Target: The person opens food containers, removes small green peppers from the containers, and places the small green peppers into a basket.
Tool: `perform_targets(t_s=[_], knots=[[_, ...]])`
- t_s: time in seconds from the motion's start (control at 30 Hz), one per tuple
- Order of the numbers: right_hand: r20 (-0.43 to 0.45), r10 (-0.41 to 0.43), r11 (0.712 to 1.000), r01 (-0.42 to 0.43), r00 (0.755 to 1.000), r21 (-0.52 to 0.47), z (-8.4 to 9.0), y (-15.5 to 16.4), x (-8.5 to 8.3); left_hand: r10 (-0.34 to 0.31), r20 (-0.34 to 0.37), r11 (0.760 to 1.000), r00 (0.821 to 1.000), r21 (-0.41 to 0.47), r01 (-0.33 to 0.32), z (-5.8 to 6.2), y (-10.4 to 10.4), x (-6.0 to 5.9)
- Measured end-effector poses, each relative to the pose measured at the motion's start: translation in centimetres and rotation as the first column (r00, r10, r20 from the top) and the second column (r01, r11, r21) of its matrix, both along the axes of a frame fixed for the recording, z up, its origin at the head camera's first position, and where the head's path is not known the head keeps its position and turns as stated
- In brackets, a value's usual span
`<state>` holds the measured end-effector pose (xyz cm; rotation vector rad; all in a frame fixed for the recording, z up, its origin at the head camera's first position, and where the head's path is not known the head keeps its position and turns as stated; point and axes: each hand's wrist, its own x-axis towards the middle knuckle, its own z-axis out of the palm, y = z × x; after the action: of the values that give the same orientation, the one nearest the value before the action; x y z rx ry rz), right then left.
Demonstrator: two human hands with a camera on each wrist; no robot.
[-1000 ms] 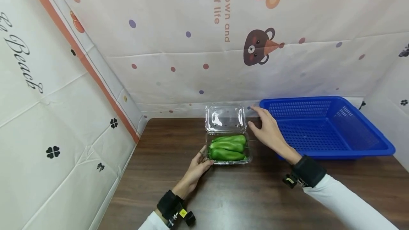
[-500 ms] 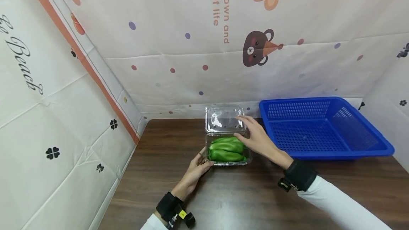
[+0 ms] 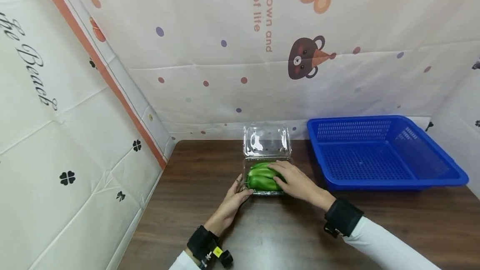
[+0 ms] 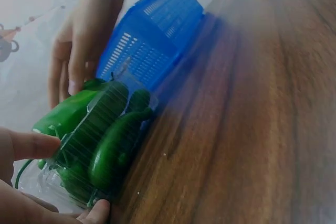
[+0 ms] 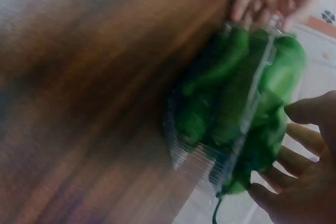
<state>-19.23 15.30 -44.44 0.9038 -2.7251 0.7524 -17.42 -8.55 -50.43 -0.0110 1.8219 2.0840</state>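
Note:
A clear plastic clamshell box (image 3: 267, 193) stands on the table, its lid (image 3: 267, 143) thrown back toward the wall. Several green peppers (image 3: 261, 183) lie heaped inside, the top ones rising above the rim in both wrist views. My left hand (image 3: 231, 204) grips the box's near left corner, with the thumb at the rim and the fingers along the side. My right hand (image 3: 298, 183) reaches over the right end of the heap. Its spread, slightly bent fingers (image 5: 294, 161) are right beside the top peppers in the right wrist view.
A blue plastic basket (image 3: 397, 186) with slotted walls stands to the right of the box. Beneath both is a dark wooden table (image 3: 285, 236). White printed sheeting (image 3: 225, 66) rises behind the table and on both sides.
My right hand has come leftward and down, from beside the open lid to over the right end of the peppers. My left hand stays at the box's corner.

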Motion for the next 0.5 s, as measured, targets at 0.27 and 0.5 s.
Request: perform_targets(t_s=[0.27, 0.5], knots=[[-0.121, -0.060, 0.998, 0.063, 0.991, 0.018, -1.07, -0.54, 0.56, 0.030, 0.001, 0.999, 1.000, 0.010, -0.030, -0.02, 0.51, 0.24], [-0.224, -0.028, 0.999, 0.032, 0.974, 0.013, -1.07, -0.85, 0.17, 0.059, 0.012, 0.998, 0.998, 0.004, -0.059, 0.00, 0.22, 0.24]])
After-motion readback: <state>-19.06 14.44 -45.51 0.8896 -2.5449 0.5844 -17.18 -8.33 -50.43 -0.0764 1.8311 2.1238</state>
